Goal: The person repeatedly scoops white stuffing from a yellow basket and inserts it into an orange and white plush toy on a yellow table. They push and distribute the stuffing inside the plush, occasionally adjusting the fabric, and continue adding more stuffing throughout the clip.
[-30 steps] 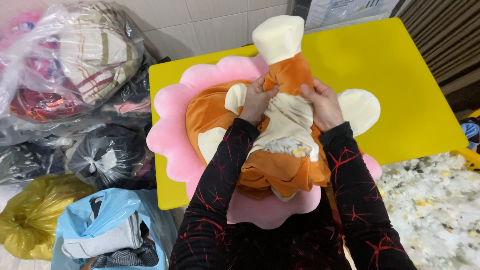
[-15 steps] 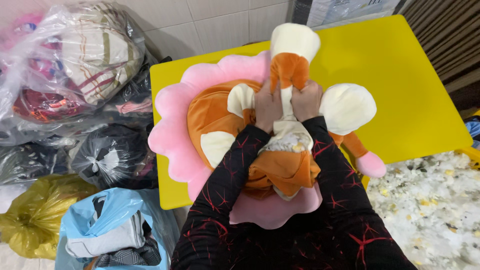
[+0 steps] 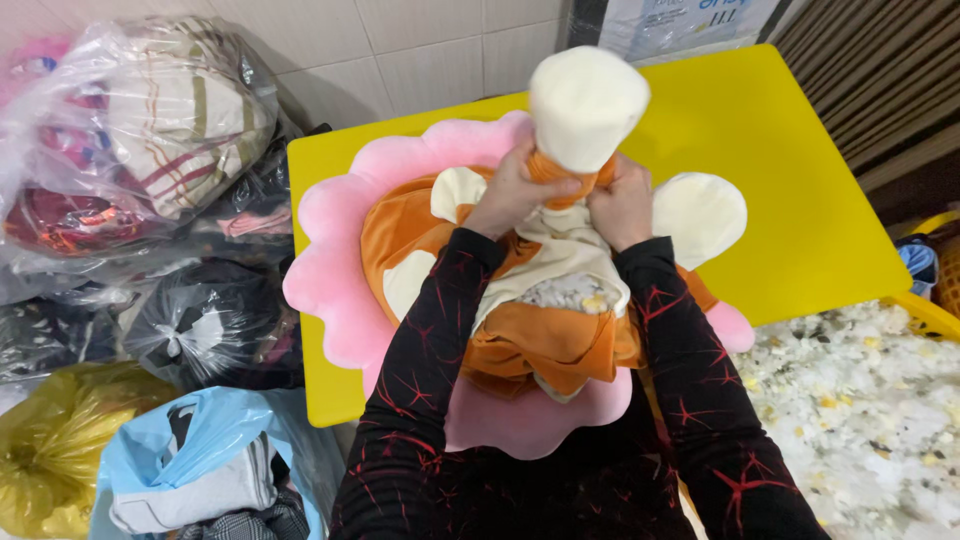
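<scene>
Hands, left (image 3: 515, 195) and right (image 3: 622, 205), clenched side by side around orange plush limb (image 3: 570, 170), its cream-tipped long axis pointing upward and far.

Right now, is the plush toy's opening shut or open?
Open: the plush toy gapes below the hands, with loose stuffing visible inside.

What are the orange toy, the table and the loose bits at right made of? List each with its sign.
Orange toy: plush fabric, seemingly velvety; soft folds, matte nap.
Table: probably plastic or laminate; smooth, even yellow, slight sheen.
Loose bits: likely shredded foam stuffing; pale, crumbly scraps.
</scene>
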